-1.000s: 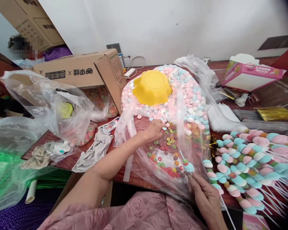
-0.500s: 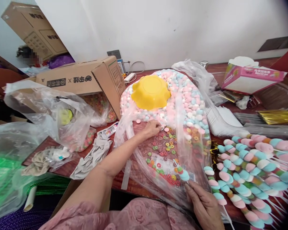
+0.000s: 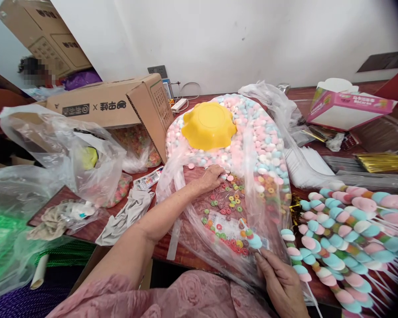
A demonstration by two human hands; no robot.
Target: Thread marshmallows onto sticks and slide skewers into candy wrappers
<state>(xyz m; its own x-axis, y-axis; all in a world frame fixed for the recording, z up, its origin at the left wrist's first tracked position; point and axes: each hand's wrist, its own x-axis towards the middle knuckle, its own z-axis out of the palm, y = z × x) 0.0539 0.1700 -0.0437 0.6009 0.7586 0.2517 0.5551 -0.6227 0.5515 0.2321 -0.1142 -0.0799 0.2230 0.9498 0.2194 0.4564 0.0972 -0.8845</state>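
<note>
I'm getting bright, diffuse light, source out of frame, smooth white wall [image 3: 202,44] evenly lit. Whitish glare on crumpled clear plastic bag [image 3: 58,143]. Dim below dark-red wooden table [image 3: 161,246]. Pink-and-blue marshmallow skewers [image 3: 338,229] soften toward blackened right edge. Person's head [image 3: 28,65] pixelated.

Bright yellow, that's the bowl [image 3: 208,126] ahead of you, blazing against pastel pink, white and pale blue marshmallows [image 3: 268,137]! Below them, your candy rings [image 3: 231,204] flash red, green, yellow and orange. Your skewer [image 3: 254,241] shows sky blue next to green, and over on your right the loaded sticks [image 3: 338,240] run in bands of pink, blue and white, broken by green and orange. Reddish brown for the counter [image 3: 164,245], raised roses on your dusty-pink garment [image 3: 195,293], black print across the tan carton [image 3: 102,104], grey cloth [image 3: 126,218], deep purple cord [image 3: 23,300], gleaming gold strips [image 3: 381,162]!
</note>
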